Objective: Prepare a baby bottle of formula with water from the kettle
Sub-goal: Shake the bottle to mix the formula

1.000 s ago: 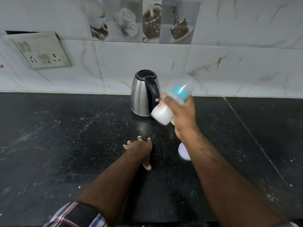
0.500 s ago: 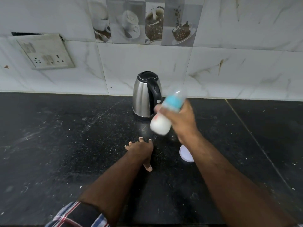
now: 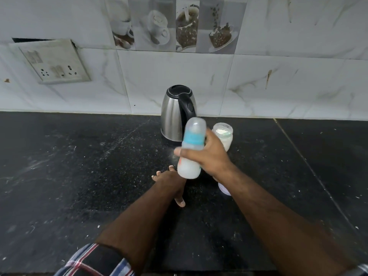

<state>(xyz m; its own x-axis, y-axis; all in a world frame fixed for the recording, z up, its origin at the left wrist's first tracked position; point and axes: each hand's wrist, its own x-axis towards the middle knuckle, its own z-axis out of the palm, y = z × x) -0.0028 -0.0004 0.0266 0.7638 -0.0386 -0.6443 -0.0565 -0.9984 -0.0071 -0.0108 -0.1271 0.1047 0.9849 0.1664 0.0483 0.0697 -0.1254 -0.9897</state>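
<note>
Two hands work over the black counter [image 3: 79, 176]. Behind stands the steel kettle [image 3: 175, 114]. The right hand [image 3: 209, 156] wraps its fingers around the milky baby bottle [image 3: 191, 152], raised nearly upright. The left hand [image 3: 169, 182] rests flat, fingers spread, beneath it.

Blur and cover around our right hand

The baby bottle [image 3: 191, 150] we grip in our right hand [image 3: 209, 158] is motion-blurred, its markings unreadable. It hides our left hand's [image 3: 171, 182] knuckles and part of the kettle [image 3: 176, 114]; our wrist covers most of a white lid [image 3: 225, 191] and the jar's [image 3: 224, 136] lower side.
</note>
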